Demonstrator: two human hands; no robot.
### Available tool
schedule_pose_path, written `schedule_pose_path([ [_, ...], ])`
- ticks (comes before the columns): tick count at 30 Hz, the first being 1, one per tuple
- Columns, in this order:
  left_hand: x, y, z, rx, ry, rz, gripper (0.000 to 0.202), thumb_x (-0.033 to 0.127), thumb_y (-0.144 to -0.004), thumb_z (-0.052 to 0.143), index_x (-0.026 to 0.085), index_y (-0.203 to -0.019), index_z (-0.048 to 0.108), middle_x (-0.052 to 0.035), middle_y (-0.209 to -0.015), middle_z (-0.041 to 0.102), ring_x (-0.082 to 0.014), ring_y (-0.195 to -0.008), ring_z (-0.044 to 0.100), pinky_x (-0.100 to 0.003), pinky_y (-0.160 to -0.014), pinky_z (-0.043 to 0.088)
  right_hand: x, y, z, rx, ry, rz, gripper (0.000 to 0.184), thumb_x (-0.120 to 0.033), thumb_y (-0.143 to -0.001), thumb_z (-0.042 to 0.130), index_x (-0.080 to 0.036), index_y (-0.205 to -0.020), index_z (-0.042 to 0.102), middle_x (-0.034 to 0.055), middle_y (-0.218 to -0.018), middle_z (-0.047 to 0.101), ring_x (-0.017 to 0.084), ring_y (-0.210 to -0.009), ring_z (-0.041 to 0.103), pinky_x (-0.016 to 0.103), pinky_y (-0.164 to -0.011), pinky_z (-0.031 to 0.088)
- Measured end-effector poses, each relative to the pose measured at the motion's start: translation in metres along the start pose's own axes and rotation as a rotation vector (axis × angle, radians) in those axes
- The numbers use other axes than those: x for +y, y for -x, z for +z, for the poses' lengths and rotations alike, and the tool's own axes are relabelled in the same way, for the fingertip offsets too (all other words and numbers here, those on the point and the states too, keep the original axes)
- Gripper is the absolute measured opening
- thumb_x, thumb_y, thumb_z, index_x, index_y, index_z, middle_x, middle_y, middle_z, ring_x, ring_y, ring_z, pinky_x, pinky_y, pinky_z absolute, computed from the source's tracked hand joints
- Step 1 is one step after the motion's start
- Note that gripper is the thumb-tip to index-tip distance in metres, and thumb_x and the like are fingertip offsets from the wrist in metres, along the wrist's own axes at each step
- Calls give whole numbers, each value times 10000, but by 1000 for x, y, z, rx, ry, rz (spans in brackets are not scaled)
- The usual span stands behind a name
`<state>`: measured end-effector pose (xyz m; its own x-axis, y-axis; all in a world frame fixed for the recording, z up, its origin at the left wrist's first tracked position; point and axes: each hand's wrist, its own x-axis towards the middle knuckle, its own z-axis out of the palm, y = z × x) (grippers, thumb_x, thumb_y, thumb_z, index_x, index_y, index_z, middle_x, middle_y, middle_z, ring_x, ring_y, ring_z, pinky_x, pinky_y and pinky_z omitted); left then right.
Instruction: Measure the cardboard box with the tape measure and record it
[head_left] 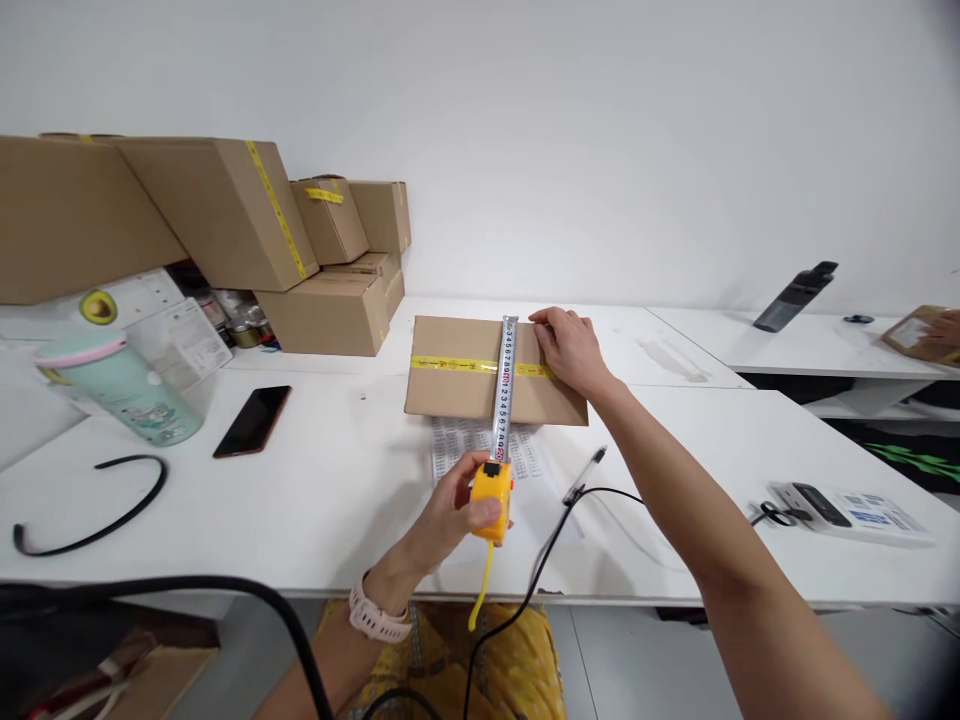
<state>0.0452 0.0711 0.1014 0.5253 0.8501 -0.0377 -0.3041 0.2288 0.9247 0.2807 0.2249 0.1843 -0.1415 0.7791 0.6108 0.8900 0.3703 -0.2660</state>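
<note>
A yellow tape measure [491,515] is gripped in my left hand [444,515], just in front of a small cardboard box [451,392]. Its silver blade runs away from me across the top of the box, with the end at the far edge; a yellow strap dangles from the case. My right hand [571,350] grips the far right corner of the box, fingers bent over the edge. Yellow printed tape crosses the box from side to side and passes under the blade. Printed sheets [536,490] lie partly beneath the box.
Stacked cardboard boxes [322,310] stand at the back left. A phone [253,422] and a mint tumbler [124,390] are on the left. A pen [585,474] and a black cable [551,545] lie near the sheets. On the right are a white scale [855,515] and a dark bottle [795,298].
</note>
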Motion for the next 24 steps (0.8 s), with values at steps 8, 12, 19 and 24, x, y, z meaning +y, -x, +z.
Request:
schedule_pose_path([
  [8,-9,-3,5,20,25,-11,649,524,-648,865,234,-1133,547,-52,-1120,579,-143,-776,609,-327,-695,594,5,-6,7,-48,107,-180,553,-184,-993,301,-368,-1416,605,107,-1158,643,313,-1006,511,487,-875,399],
  [12,-19,-8,-3,15,-36,23,643,496,-689,863,224,-1185,557,-52,-1081,577,-153,-849,580,-335,-779,583,8,-7,8,-81,137,-182,546,-202,-1008,308,-398,-1427,599,101,-1170,635,317,-1024,499,492,-892,402],
  [19,-26,-10,-15,-24,-85,26,646,479,-735,843,232,-1252,546,-53,-1093,565,-160,-885,565,-342,-821,568,7,-5,7,-68,85,-164,566,-198,-1012,274,-403,-1421,608,97,-1158,632,315,-1032,485,505,-911,391],
  [24,-26,-9,-14,-35,-89,30,621,476,-749,834,231,-1240,543,-58,-1104,566,-159,-883,580,-329,-809,565,8,-5,8,-68,89,-168,558,-221,-1015,275,-413,-1429,597,100,-1159,625,317,-1017,478,511,-899,389],
])
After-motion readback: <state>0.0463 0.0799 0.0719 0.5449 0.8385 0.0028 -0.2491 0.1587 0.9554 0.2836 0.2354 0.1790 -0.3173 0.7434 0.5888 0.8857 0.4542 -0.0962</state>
